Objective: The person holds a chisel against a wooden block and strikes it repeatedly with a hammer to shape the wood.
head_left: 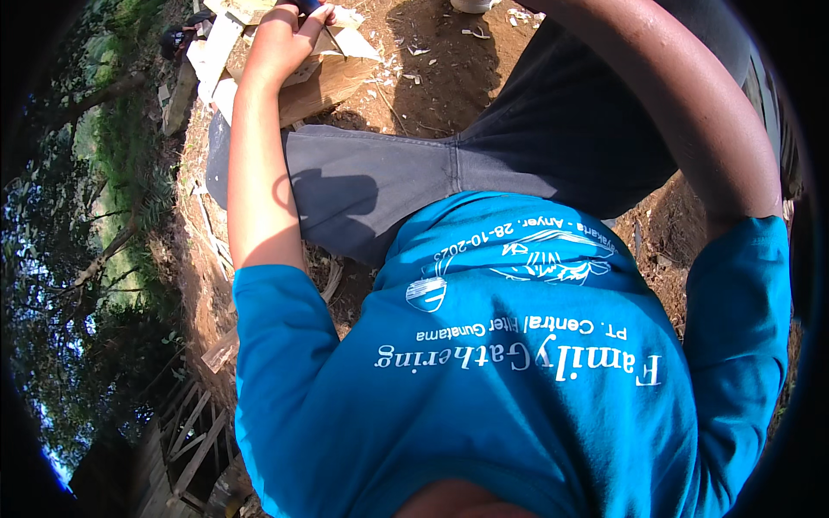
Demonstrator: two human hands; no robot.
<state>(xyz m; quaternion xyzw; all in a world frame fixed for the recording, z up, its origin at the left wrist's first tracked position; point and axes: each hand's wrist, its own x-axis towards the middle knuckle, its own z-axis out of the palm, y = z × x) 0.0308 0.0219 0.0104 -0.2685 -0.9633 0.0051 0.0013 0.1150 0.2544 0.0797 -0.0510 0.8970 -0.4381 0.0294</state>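
At the top edge, my left hand (289, 36) is closed on a tool with a dark blue handle (307, 5), only partly in view. A thin dark shaft (334, 41) shows beside the thumb and slants down over pale wood; its exact kind is unclear. Below the hand lies a cut block of wood (332, 85) with a light brown face. My right forearm (665, 78) reaches up past the upper edge, so the right hand is out of the picture.
Pale wood pieces (223, 47) lie left of my left hand. Wood chips (417, 50) scatter over brown soil (432, 95). My legs in dark grey trousers (380, 164) spread around the work spot. Part of a light shoe (473, 4) shows at the top. Green plants (121, 147) grow at the left.
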